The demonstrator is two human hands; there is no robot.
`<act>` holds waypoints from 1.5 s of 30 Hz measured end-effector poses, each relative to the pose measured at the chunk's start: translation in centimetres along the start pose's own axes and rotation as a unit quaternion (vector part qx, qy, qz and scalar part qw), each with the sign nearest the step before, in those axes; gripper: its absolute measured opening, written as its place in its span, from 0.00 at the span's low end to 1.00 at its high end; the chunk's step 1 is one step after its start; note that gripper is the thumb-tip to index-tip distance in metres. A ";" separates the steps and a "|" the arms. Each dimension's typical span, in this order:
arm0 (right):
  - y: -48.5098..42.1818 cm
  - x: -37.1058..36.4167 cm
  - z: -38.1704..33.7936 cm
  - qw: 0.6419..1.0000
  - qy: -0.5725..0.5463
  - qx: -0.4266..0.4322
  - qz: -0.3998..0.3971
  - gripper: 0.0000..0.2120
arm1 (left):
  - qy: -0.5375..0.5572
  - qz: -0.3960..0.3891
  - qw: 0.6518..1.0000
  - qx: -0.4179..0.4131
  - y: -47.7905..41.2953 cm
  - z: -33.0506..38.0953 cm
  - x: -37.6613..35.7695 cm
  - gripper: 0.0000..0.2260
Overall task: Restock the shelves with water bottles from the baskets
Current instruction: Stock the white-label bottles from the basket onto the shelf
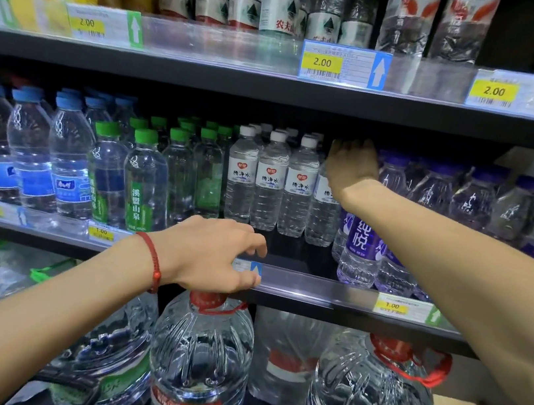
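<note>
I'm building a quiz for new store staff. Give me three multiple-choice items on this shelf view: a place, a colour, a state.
1. The right hand is at: A top shelf; B middle shelf; C the jugs below.
2. The wrist cord is: A blue; B red; C green.
3. The white-capped bottles are: A toppled; B upside down; C upright.
B: it covers the end bottle beside the purple-capped bottles.
B: a red strand circles the left wrist.
C: all caps point up.
</note>
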State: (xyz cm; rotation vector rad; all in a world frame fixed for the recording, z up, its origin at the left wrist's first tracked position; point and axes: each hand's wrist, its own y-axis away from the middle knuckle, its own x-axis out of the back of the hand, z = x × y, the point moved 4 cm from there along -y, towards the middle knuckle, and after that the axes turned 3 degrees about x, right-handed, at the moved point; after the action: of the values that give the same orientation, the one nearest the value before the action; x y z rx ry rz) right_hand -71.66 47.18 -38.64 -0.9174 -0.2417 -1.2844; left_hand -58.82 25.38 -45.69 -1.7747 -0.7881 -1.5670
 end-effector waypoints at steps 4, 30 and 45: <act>-0.4 -0.4 -0.6 1.000 0.005 -0.012 -0.012 0.21 | 0.011 0.018 1.000 -0.004 -0.2 0.4 0.2 0.21; 18.8 6.3 -4.5 0.903 -0.313 0.163 0.246 0.16 | -0.141 0.155 0.972 0.110 4.2 -0.8 1.2 0.21; 30.6 9.7 -18.2 0.773 -0.457 0.386 0.213 0.18 | -0.163 0.050 0.935 0.311 23.1 -1.0 -9.7 0.20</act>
State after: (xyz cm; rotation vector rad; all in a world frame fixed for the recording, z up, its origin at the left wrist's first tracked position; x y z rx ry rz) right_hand -47.12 27.46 -57.93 -0.7253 -1.1645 -0.1443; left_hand -42.45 10.10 -56.89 -1.5662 -1.1737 -0.8219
